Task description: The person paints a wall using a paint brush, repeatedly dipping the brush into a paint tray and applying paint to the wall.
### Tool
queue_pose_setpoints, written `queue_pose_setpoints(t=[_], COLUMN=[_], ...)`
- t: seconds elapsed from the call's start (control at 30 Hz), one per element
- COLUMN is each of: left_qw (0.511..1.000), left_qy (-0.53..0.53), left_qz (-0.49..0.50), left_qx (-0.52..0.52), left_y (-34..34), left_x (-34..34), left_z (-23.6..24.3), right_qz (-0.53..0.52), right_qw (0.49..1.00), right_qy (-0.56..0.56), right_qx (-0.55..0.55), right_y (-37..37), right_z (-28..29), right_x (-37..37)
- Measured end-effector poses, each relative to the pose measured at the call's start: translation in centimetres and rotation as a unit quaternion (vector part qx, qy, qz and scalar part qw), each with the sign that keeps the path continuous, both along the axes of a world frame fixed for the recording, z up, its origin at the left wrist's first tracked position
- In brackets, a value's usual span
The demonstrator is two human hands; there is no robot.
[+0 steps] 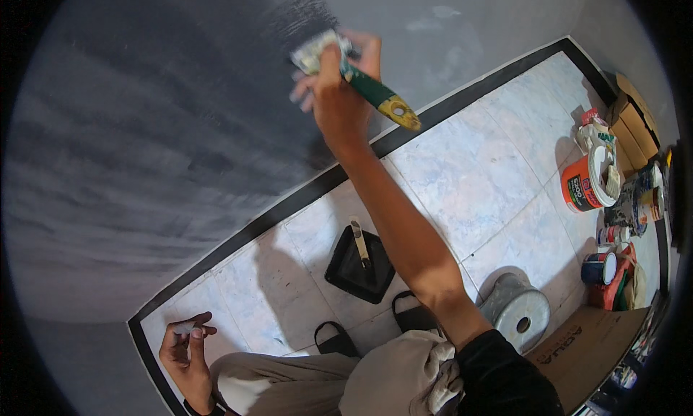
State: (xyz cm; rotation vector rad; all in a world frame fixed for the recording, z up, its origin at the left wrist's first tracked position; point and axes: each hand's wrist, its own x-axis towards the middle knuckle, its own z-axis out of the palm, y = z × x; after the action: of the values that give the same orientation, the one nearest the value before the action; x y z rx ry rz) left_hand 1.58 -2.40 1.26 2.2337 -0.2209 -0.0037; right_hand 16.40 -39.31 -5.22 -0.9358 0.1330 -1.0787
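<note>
My right hand [339,102] grips a paintbrush [375,91] with a green handle that ends in yellow with a hole. Its pale, paint-smeared head [315,51] is up against the grey wall [180,91], beside a dark streaky patch of paint. Motion blurs the fingertips. Low on the left, my left hand [189,354] hangs near my knee, its fingers curled in toward the thumb. A whitish patch shows between them; whether it is a small object or paint I cannot tell. On the floor below my right arm lies a black paint tray [343,268] with a second brush [359,241] resting in it.
My sandalled feet [336,338] are close to the tray. A grey stool [521,318] stands to the right. An orange bucket [577,185], a dark paint can [598,269] and cardboard boxes [632,131] line the right side. A black skirting strip [267,217] edges the tiled floor.
</note>
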Motion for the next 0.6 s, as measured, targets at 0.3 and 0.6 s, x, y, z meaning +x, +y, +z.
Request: queue_pose_setpoints(t=[0.3,0.6], left_qw=[0.999,1.0], left_qy=[-0.018,-0.007], left_qz=[0.026,0.009], left_qx=[0.001,-0.007], left_y=[0.5,-0.2], left_x=[-0.4,-1.0], left_z=[0.9,0.6], right_qz=[-0.085,-0.089], right_qw=[0.992,0.994], right_qy=[0.076,0.068], right_qx=[-0.06,-0.014], right_y=[0.7,-0.3], right_z=[-9.6,-3.6], right_x=[2.3,1.5])
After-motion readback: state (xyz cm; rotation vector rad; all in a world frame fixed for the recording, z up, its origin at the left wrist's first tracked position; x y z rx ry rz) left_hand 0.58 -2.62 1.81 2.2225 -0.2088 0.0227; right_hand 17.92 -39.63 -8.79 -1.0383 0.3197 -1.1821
